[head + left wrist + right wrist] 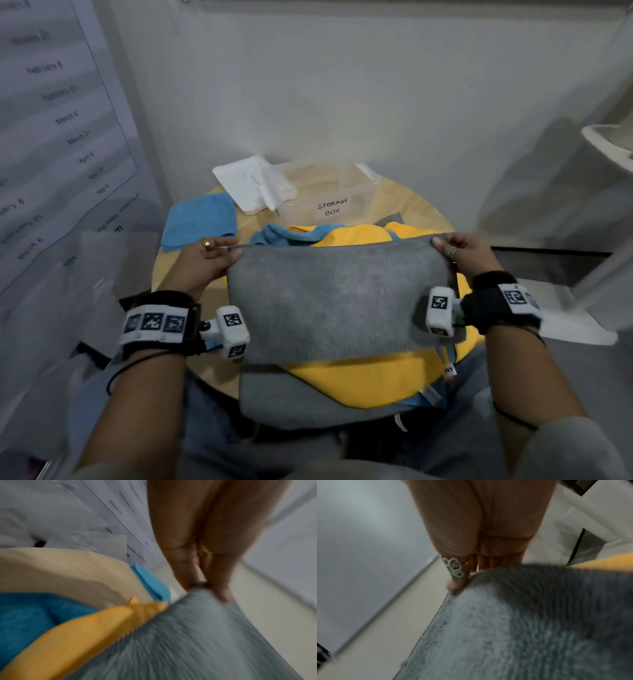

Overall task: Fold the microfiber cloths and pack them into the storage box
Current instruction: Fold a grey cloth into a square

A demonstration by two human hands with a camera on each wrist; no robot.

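Mid-fold on the grey cloth [337,301]: held up by its two top corners, left hand [205,262] pinching one corner, right hand [469,255] pinching the other, each grip narrow and closed on the hem, as the wrist views confirm despite motion blur. Stretched fairly taut between the hands above the heap, lower half draping toward the lap. Judged to be at the first fold of this piece, with most of the task still ahead: storage box [325,197] open at the back of the round wooden counter [411,202], seemingly without any cloth in it yet, though the translucent walls make that hard to read. Next, probably a matter of bringing the held edge over to meet the opposite one, corners aligned, then smoothing flat before halving again to fit the box. Plush, short-piled microfiber throughout, soft and limp, apt to slump and cling. Underneath, a rumpled pile of yellow cloth [370,380] and blue cloth [274,234], unfolded. Off to the left, a folded blue square [200,221], neat and flat. Beside the box, its white lid [246,183], rigid plastic, touching the box wall.
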